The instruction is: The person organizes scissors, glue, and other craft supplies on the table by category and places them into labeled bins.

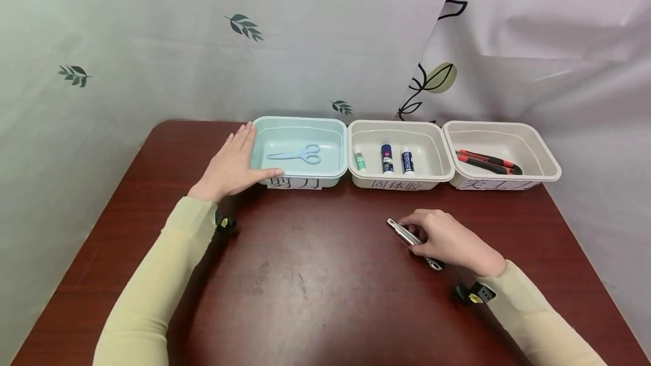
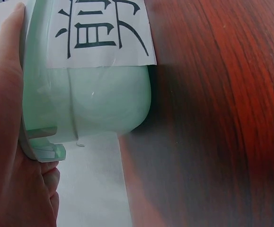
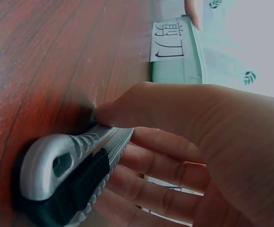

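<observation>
My left hand (image 1: 231,165) rests against the left end of a light blue bin (image 1: 305,175), fingers straight along its side and thumb on the front rim. A pair of light blue scissors (image 1: 301,155) lies in that bin. Thumb and fingers of my right hand (image 1: 450,240) pinch a silver and black utility knife (image 1: 405,233) low over the table; whether it touches the wood I cannot tell. In the right wrist view the black-sided end of the utility knife (image 3: 75,175) points toward the camera, the thumb on one side and fingers on the other.
A beige middle bin (image 1: 402,178) holds several glue sticks, among them a dark blue one (image 1: 387,158). In the right beige bin (image 1: 529,177) lie red and black utility knives (image 1: 488,162). All bins carry front labels. A patterned curtain (image 1: 325,38) hangs behind the dark red table (image 1: 285,275).
</observation>
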{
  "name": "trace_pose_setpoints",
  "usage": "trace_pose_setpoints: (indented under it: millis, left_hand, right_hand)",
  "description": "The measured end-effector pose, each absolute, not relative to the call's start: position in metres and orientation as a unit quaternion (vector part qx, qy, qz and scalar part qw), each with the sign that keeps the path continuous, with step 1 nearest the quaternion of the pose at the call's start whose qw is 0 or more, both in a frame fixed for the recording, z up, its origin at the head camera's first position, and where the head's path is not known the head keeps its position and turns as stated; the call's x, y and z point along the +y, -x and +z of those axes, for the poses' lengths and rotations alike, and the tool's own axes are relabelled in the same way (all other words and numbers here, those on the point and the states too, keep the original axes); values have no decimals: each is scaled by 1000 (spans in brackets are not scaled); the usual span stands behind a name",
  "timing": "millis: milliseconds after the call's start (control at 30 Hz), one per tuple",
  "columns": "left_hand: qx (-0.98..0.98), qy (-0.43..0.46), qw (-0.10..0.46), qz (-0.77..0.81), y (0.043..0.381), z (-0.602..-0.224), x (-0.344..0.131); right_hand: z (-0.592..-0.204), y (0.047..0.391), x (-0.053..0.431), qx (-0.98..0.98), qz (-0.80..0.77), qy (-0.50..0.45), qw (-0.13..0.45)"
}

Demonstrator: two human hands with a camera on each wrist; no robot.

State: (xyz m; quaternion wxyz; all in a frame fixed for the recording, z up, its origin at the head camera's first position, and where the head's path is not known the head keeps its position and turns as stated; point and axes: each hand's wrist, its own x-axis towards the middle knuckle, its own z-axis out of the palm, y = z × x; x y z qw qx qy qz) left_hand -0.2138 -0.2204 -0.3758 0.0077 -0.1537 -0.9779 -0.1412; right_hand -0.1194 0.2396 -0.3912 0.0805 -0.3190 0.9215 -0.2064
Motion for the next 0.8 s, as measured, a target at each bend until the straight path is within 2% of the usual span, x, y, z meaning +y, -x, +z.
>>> trace_pose_setpoints:
  millis: [800]
  left_hand:
    - [-979, 159, 14, -127, 214, -376, -220]
  right_hand:
    - [-384, 122, 244, 920, -215, 321, 63]
